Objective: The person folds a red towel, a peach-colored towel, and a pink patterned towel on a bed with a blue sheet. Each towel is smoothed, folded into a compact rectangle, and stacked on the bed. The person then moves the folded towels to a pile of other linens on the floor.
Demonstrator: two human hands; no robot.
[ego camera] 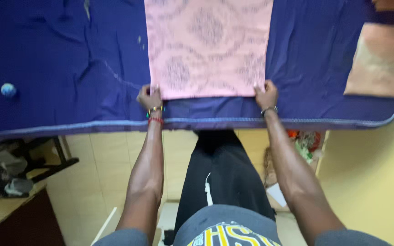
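Lying flat, pink patterned cloth [208,45], corners in both hands [150,97].

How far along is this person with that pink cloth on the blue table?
Done: the pink cloth lies flat and smooth on the blue cover. In hand: the left hand and right hand each pinch a near corner, grip closed on the edge. Left: no fold across it shows yet. A tan cloth lies to the right, untouched.
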